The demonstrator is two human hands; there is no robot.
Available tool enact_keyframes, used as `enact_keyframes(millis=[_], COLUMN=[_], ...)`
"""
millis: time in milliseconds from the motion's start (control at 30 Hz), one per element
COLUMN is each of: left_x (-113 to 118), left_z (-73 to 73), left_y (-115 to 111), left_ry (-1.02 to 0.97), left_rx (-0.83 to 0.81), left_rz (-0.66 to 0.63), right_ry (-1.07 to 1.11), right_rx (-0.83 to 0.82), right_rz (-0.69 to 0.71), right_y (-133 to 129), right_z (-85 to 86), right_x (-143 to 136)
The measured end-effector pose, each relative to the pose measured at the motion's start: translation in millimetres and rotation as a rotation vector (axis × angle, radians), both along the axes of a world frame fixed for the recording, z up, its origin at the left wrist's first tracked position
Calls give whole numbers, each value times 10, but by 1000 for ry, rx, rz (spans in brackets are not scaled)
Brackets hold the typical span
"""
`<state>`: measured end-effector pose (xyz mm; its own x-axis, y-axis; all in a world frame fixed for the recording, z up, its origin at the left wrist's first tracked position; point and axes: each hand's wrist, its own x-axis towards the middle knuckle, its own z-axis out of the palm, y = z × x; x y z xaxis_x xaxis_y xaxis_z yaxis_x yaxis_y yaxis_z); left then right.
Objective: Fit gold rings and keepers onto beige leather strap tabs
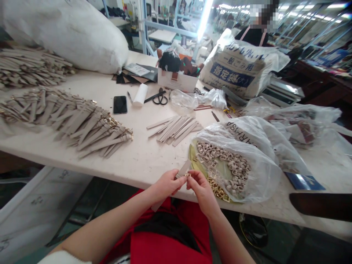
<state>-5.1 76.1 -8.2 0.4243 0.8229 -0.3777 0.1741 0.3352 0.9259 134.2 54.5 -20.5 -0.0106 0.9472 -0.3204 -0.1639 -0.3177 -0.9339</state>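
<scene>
The pile of loose strips (178,130) lies mid-table, and everything is placed from it. Nearer the person than the pile, at the front edge of the table (140,161), the left hand (173,181) grips a beige strip (183,169), its fingers closed around it; one end points up towards the pile and the other hangs below the hand. The right hand (199,183) meets it there, thumb and fingertips pinched together on a small gold fitting (187,175) at the strip; the fitting seems to be a buckle, though the fingers hide most of it. Right of the pile, a clear plastic bag (264,165) lies open, with beige loops (239,165) at its mouth; gold buckles (217,189) lie along its near side. Left of the pile spreads a heap of buckled strips (74,115). Beyond the pile are a phone (120,105), a white roll (140,94), black scissors (160,98) and, farther back, a filled white box (178,81).
</scene>
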Motion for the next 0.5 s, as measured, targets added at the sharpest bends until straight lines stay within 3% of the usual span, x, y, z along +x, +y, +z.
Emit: enact_keyframes(millis=[67, 267, 367, 500], left_x=[5, 73, 24, -71], left_z=[23, -5, -5, 36], left_y=[2, -23, 3, 46], left_ry=[80, 321, 322, 145], left_rx=[41, 269, 218, 47], left_rz=[-50, -16, -12, -105], right_ry=[-82, -203, -282, -351], right_rx=[7, 83, 82, 172], right_rz=[33, -29, 125, 306], right_y=[23, 9, -29, -85], right_z=[-4, -127, -95, 6], right_x=[15, -14, 56, 204])
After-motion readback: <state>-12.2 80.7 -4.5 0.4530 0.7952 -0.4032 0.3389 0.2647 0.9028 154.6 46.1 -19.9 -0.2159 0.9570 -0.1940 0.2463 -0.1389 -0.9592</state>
